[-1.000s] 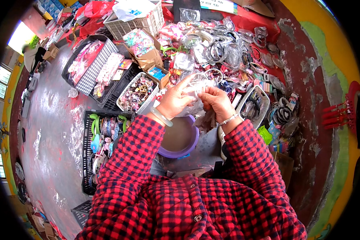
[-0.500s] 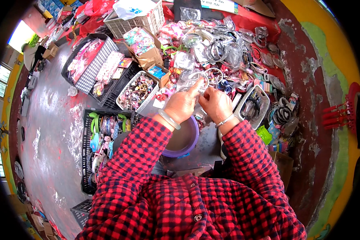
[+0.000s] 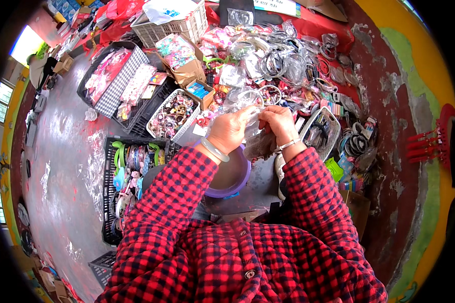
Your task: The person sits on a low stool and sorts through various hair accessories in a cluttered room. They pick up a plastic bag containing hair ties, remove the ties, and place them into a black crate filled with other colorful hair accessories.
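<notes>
Both hands meet over a purple-rimmed basin (image 3: 248, 174). My left hand (image 3: 226, 132), with a pale bangle at its wrist, is closed with thumb and forefinger on a clear plastic bag (image 3: 252, 130). My right hand (image 3: 279, 122), wearing a light wristband, pinches the same bag from the other side. The bag's greyish see-through film hangs between and below the fingers; what is inside it, if anything, cannot be made out. Just beyond the fingertips lie white hoop-shaped headbands (image 3: 271, 95) in clear wrapping.
A big heap of wrapped hair accessories (image 3: 283, 55) spreads ahead. A white basket of hair ties (image 3: 173, 115) stands at left, and a black crate (image 3: 108, 189) of headbands nearer me. Right of my right hand is another white basket (image 3: 322, 132). A cardboard box (image 3: 358, 214) stands by my right elbow.
My right hand has shifted slightly right and turned, and the hands are a little farther apart. More of the greyish film now hangs below the fingers.
</notes>
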Tool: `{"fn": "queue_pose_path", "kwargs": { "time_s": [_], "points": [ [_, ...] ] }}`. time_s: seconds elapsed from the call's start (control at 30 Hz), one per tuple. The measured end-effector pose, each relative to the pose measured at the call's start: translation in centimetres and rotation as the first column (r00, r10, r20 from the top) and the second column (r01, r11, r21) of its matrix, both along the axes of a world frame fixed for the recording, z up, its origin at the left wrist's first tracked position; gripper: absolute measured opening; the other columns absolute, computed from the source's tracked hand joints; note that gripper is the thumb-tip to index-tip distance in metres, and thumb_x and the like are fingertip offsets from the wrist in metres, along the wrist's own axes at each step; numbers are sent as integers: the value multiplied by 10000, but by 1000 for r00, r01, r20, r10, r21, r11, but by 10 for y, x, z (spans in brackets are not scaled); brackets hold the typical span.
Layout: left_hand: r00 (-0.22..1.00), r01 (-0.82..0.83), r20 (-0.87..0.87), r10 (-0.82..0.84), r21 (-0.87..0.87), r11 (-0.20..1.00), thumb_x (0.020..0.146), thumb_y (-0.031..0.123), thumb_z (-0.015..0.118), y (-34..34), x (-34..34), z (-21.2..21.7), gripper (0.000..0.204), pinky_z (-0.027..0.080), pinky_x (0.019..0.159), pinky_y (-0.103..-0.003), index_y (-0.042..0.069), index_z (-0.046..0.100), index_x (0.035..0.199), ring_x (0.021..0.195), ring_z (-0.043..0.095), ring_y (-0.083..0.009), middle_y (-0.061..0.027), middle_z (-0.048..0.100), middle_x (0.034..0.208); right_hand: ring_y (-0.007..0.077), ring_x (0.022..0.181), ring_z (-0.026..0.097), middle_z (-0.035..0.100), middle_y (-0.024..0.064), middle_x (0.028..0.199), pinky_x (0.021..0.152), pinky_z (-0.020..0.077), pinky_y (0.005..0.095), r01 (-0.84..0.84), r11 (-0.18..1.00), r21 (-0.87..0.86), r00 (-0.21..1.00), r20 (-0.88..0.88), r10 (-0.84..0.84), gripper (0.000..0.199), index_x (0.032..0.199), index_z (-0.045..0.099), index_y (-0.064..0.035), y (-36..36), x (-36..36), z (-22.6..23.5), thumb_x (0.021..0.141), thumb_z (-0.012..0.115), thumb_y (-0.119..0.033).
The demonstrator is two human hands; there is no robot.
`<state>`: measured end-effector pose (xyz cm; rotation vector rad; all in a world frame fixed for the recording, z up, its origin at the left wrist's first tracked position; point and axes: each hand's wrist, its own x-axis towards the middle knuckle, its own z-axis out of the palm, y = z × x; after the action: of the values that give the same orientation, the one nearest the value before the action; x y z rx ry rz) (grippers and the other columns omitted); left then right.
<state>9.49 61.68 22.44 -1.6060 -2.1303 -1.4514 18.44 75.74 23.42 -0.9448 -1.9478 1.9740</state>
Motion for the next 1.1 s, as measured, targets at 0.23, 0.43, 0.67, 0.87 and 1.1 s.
{"fn": "queue_pose_path", "kwargs": {
  "time_s": [0.23,0.43,0.67,0.87,1.1],
  "points": [
    [770,79,628,-118,89,993,881,93,511,-3,-6,5,166,477,631,-208,29,585,1015,742,598,-66,-44,639,854,91,474,480,558,26,564,473,359,212,-151,954,-259,974,-201,99,106,651,595,-49,5,7,10,750,593,-86],
    [606,90,779,-159,131,987,880,95,497,-2,-13,9,108,457,560,-204,35,560,944,638,580,-78,-31,609,742,89,465,455,527,6,557,458,343,221,-175,927,-331,966,-238,98,110,660,569,-60,0,9,13,767,588,-78],
    [450,151,881,-146,86,985,896,114,472,-7,-17,13,98,424,523,-201,40,528,927,585,538,-73,-12,570,698,91,470,447,516,7,551,463,335,215,-195,911,-362,970,-208,125,153,644,549,-69,-6,8,13,790,575,-106],
    [567,288,787,-245,89,954,859,138,544,-9,-21,18,175,430,556,-219,31,486,985,624,530,-92,-32,562,737,93,462,449,516,8,545,454,338,216,-177,894,-412,970,-225,88,142,650,556,-62,-5,9,6,783,584,-102],
    [860,219,475,-188,-11,976,755,83,627,-5,-16,7,182,425,603,-289,44,514,892,656,532,-169,-53,539,737,83,486,473,542,14,578,481,357,207,-165,940,-300,956,-282,78,66,721,602,-28,-7,7,2,766,578,-70]
  ]
}}
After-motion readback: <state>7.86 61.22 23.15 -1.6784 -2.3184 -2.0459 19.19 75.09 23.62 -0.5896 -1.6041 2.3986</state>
